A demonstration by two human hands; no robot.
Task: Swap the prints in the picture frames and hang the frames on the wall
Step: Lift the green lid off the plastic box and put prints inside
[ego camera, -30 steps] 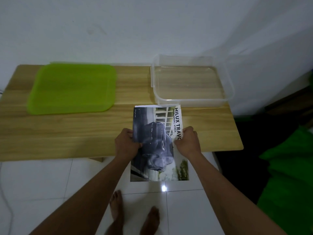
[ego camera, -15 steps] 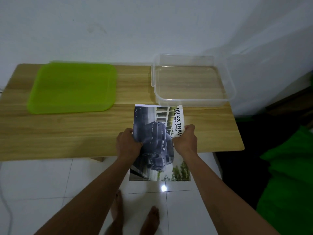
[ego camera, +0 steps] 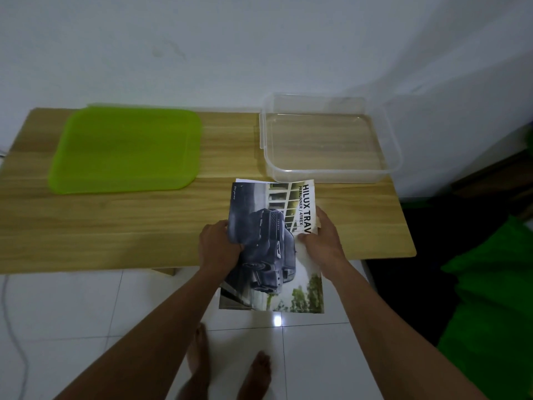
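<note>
Head camera, looking down over a low wooden table (ego camera: 115, 226) set against a white wall (ego camera: 259, 47). At the centre of the view, both hands grip a glossy truck print (ego camera: 274, 249), a page showing a dark pickup with the words HILUX TRAV, PRERUNNER / 4TREX along its right edge. The print hangs half over the table's near edge, its far end above the tabletop and its near end above the white tiled floor (ego camera: 72, 313).

Left hand (ego camera: 219, 249) clamps the print's left edge at about 9 o'clock of the sheet, fingers curled together with the thumb pressed on the picture side. Right hand (ego camera: 323, 241) pinches the right edge at about 3 o'clock, thumb on top and fingers closed behind the paper; a second white sheet edge shows just beside that thumb.

At 11 o'clock from the print lies a lime green plastic lid (ego camera: 127, 148), flat on the table. At 1 o'clock sits a clear plastic container (ego camera: 395, 157), its near wall just beside the print's far edge. Two bare feet (ego camera: 227, 373) stand on the tiles at 6 o'clock. Green fabric (ego camera: 490, 313) lies at 4 o'clock, well apart from the table.
</note>
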